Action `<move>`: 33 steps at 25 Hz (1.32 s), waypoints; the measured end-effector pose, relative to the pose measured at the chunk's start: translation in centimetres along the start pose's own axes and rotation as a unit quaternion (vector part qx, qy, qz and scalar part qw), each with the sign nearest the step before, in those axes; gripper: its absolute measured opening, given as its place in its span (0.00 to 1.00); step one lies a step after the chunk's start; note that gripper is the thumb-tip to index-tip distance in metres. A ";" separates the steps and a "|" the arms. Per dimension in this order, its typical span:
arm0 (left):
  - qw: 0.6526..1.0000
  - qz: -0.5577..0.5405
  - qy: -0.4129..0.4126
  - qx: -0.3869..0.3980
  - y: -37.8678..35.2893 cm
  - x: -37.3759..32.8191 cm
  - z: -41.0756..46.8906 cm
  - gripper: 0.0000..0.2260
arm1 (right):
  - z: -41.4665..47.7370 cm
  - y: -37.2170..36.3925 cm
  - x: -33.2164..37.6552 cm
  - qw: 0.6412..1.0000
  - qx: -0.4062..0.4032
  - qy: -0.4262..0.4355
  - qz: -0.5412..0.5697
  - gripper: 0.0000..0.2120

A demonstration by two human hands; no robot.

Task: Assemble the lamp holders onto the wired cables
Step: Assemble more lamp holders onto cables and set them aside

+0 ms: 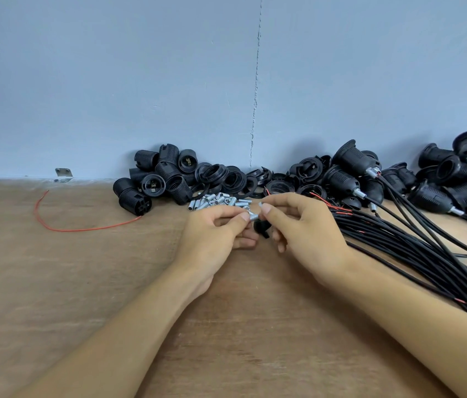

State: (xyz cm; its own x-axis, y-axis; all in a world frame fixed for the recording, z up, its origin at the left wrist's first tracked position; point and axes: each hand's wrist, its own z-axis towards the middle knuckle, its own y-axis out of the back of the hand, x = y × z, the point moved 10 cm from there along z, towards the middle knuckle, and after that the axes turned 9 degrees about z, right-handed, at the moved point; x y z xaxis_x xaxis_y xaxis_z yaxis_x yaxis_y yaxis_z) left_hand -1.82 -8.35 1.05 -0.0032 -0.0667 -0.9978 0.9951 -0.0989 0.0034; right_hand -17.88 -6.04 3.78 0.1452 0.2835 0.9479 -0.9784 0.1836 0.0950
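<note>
From my remote seat I saw both hands meeting over the middle of the wooden worktop point(83, 282). The left hand point(215, 234) pinched a short metal tube point(253, 216) between thumb and forefinger, the other fingers curled beneath. The right hand point(307, 231) was curled round a small black part point(261, 229) held just below that tube; I could not tell whether the two pieces touched. Just behind the hands lay a pile of loose tubes point(218, 201).

Against the blue-grey wall point(140, 81), left of the pile, sat a heap of unwired lamp holder bodies point(154, 179), and beside them a cluster of black threaded rings point(235, 178). To the right lay the wired holders point(353, 168), each with a cable coming out of its narrow end. A thick bundle of black cables point(413, 248) ran across the worktop under the right forearm, some showing red wire tips.

A loose red wire point(83, 225) curved on the worktop to the far left, well apart from the hands, and a small metal bracket point(63, 175) stood at the foot of the wall.
</note>
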 end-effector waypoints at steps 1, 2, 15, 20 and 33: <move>1.000 -0.002 0.002 0.004 0.0 0.0 0.0 0.03 | -0.2 0.1 -0.2 1.000 0.000 -0.009 0.017 0.03; 1.000 -0.003 0.004 0.007 0.0 0.0 0.0 0.03 | -0.3 0.0 -0.4 0.999 0.006 -0.018 0.030 0.03; 0.994 0.093 -0.038 0.039 0.1 0.2 1.0 0.05 | -0.5 -1.0 -0.7 0.996 0.081 -0.014 -0.046 0.05; 0.979 0.184 -0.084 0.037 0.2 -0.7 1.1 0.04 | -0.7 -1.1 -0.3 0.995 0.089 -0.002 -0.053 0.06; 0.980 0.170 -0.093 0.040 0.4 -1.1 0.7 0.03 | -0.8 -1.3 -0.1 0.988 0.105 -0.005 -0.116 0.10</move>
State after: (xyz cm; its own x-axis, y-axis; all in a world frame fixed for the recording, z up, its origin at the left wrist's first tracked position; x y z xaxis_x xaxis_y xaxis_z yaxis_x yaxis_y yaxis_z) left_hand -1.52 -8.99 2.15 0.3017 -0.2881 -0.9088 0.9308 -0.1172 0.3462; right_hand -16.50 -5.54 3.36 0.3683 0.2464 0.8964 -0.9282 0.0424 0.3697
